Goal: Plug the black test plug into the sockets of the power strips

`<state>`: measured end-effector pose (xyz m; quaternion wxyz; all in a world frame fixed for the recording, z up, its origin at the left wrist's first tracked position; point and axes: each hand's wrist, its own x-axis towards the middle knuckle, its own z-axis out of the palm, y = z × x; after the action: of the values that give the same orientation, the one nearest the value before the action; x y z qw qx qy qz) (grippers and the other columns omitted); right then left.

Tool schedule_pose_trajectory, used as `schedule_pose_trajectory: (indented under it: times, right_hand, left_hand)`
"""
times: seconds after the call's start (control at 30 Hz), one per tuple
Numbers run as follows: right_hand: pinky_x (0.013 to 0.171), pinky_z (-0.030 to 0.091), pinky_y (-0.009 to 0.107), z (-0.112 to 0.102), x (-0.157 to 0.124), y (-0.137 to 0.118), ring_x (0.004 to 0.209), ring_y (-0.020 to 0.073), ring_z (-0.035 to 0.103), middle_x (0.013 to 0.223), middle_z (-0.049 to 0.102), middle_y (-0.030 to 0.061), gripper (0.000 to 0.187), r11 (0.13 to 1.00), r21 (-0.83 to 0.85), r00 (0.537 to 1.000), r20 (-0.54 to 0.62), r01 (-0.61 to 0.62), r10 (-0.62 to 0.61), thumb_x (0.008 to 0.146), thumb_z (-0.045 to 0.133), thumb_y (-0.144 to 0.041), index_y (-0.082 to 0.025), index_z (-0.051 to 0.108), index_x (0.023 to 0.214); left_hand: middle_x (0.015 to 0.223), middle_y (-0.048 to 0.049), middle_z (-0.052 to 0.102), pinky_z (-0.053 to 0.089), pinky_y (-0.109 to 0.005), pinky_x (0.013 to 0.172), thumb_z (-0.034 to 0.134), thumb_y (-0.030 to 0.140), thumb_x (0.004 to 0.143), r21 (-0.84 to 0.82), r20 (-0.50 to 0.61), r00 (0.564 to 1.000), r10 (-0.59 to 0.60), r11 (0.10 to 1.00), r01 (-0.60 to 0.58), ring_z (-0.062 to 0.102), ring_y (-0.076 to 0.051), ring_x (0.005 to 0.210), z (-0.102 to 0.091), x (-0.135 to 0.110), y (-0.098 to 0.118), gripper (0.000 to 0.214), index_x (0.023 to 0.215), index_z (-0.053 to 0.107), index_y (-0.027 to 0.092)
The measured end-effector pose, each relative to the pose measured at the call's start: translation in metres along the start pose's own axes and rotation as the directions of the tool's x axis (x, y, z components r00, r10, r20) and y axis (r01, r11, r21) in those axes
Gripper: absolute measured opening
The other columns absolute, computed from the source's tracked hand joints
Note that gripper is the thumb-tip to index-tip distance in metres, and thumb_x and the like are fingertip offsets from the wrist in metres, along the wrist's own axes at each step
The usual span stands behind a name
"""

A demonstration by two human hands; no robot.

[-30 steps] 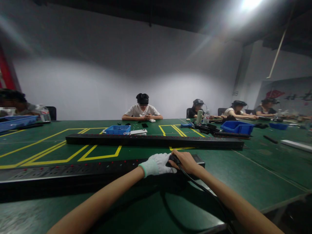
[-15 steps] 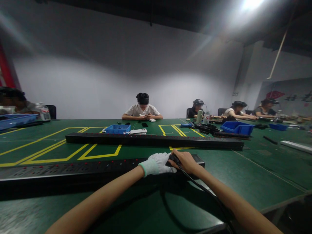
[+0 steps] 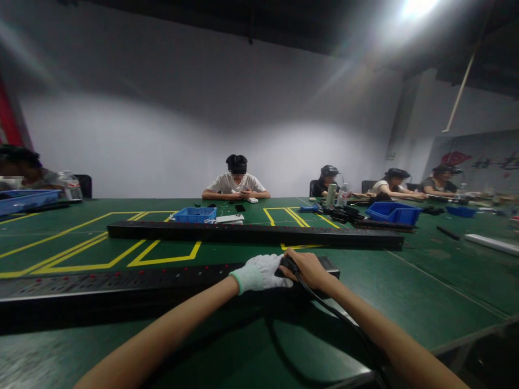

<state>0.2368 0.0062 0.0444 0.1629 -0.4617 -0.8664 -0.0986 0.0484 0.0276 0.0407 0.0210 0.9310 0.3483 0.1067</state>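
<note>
A long black power strip (image 3: pixel 121 281) with small red switches lies across the green table in front of me. My left hand (image 3: pixel 261 272), in a white glove, rests curled on the strip near its right end. My bare right hand (image 3: pixel 308 268) is closed on a black plug (image 3: pixel 287 264) whose black cable (image 3: pixel 336 316) runs back along my right forearm and off the table edge. The two hands touch over the strip.
A second long black strip (image 3: pixel 255 234) lies further back. Beyond it stand a blue bin (image 3: pixel 195 215), a white phone (image 3: pixel 230 219) and another blue bin (image 3: pixel 394 213). Several people sit along the far and side edges. Yellow lines (image 3: pixel 162 254) mark the green table (image 3: pixel 425 286).
</note>
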Motion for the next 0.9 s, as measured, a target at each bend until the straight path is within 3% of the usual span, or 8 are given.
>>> schedule_pose_trajectory:
  times: [0.9]
  right_hand:
    - [0.063,0.037,0.025,0.0003,0.0,-0.0007,0.078,0.0225,0.064,0.087,0.067,0.0069,0.029,1.0,0.002,1.0,0.0,-0.01,0.01,0.088,0.047,-0.046,-0.019,0.051,0.1]
  left_hand:
    - [0.109,-0.011,0.06,0.042,-0.036,0.081,0.035,0.078,0.073,0.003,0.018,1.0,-0.014,1.0,0.014,0.058,-0.03,0.099,-0.002,-0.0005,0.0014,0.074,0.117,0.045,0.02]
